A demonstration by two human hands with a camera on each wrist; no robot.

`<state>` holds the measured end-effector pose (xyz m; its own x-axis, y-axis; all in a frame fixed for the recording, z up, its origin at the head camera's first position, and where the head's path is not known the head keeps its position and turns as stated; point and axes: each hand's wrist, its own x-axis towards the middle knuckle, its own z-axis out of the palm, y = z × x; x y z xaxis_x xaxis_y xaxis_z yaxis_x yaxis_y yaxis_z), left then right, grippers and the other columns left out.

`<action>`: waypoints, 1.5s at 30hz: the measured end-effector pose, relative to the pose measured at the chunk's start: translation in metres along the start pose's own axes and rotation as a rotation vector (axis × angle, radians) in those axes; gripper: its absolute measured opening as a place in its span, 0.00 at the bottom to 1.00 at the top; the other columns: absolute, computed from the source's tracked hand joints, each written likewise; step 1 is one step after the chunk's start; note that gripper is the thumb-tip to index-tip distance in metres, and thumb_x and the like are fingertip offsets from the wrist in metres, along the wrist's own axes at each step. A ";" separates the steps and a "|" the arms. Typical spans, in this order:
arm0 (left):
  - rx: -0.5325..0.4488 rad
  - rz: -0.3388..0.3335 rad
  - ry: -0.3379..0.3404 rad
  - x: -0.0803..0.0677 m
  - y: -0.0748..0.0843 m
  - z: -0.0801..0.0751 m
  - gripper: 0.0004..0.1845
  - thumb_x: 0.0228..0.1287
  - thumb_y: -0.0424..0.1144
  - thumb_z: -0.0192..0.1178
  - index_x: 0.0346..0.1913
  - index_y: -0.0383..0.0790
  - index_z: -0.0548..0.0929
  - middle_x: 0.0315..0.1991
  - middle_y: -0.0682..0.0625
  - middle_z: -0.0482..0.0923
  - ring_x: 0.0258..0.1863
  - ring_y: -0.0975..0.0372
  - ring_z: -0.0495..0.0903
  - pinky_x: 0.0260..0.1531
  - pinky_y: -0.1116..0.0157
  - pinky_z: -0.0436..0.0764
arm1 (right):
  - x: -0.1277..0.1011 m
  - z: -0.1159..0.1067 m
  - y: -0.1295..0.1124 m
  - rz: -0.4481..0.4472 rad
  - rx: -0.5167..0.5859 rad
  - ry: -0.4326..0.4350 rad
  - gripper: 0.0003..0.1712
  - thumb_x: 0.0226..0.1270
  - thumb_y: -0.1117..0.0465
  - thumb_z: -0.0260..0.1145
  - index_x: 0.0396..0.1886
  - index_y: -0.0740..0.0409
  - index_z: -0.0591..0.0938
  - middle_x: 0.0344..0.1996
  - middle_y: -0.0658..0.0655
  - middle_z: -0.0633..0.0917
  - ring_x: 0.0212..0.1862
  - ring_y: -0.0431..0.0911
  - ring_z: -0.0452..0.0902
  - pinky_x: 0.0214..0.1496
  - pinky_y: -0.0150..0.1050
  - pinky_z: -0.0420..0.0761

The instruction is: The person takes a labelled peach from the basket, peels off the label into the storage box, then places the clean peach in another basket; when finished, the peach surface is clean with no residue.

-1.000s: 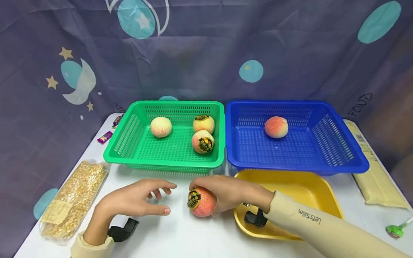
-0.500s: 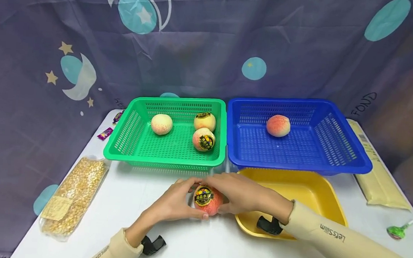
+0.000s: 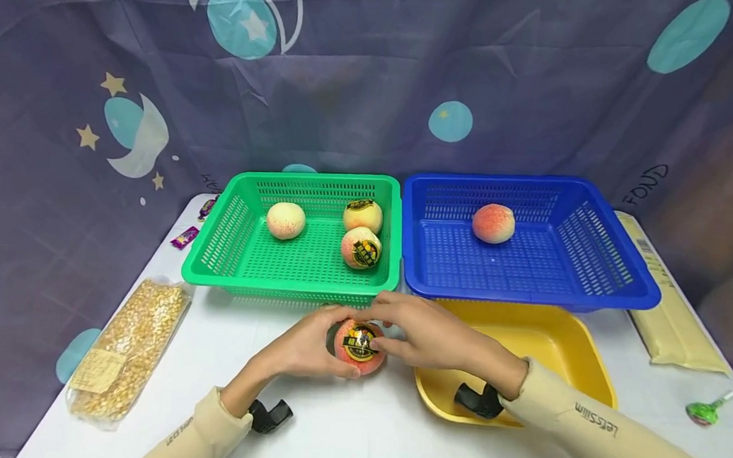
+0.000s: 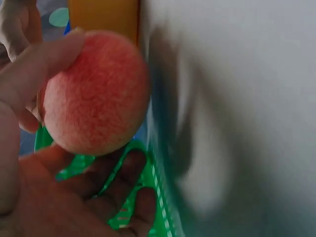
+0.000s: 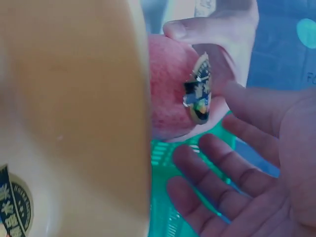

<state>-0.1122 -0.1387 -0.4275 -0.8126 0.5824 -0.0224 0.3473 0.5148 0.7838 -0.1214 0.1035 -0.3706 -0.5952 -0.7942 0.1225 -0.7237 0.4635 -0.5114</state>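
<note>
Centrally, left hand (image 3: 307,349) fingers cupping round fuzzy peach (image 3: 358,347), right hand (image 3: 426,332) fingers pinching its glossy sticker (image 3: 358,342)

A pink-red peach (image 3: 358,348) bears a black-and-gold sticker (image 3: 358,342); behind it stand a green basket (image 3: 231,248), a blue basket (image 3: 593,273) and a yellow tray (image 3: 563,342).

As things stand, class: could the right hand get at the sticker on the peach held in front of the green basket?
Probably yes. The right hand is at the sticker on the peach, which the left hand holds; nothing lies between them.
</note>
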 end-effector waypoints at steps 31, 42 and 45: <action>-0.171 0.024 -0.096 0.004 -0.020 0.007 0.41 0.47 0.48 0.82 0.66 0.63 0.74 0.61 0.66 0.78 0.65 0.65 0.75 0.71 0.50 0.68 | 0.001 0.009 0.009 -0.080 0.098 0.008 0.07 0.67 0.64 0.71 0.34 0.46 0.87 0.32 0.41 0.85 0.34 0.30 0.74 0.38 0.33 0.81; -0.209 -0.006 -0.116 0.009 -0.019 -0.003 0.40 0.47 0.42 0.82 0.65 0.59 0.76 0.60 0.61 0.81 0.64 0.65 0.78 0.72 0.50 0.65 | -0.028 -0.030 0.017 -0.057 0.346 0.088 0.06 0.70 0.66 0.68 0.36 0.49 0.86 0.34 0.43 0.85 0.28 0.38 0.73 0.29 0.30 0.76; -0.211 -0.017 -0.114 0.008 -0.019 -0.008 0.40 0.47 0.42 0.82 0.66 0.57 0.76 0.60 0.60 0.81 0.64 0.64 0.78 0.73 0.49 0.64 | -0.047 -0.041 0.024 0.004 0.355 0.080 0.06 0.72 0.65 0.66 0.37 0.49 0.85 0.33 0.44 0.85 0.30 0.38 0.74 0.31 0.31 0.77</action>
<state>-0.1293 -0.1484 -0.4374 -0.7551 0.6483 -0.0975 0.2187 0.3893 0.8948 -0.1247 0.1677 -0.3537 -0.6335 -0.7527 0.1793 -0.5634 0.2899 -0.7737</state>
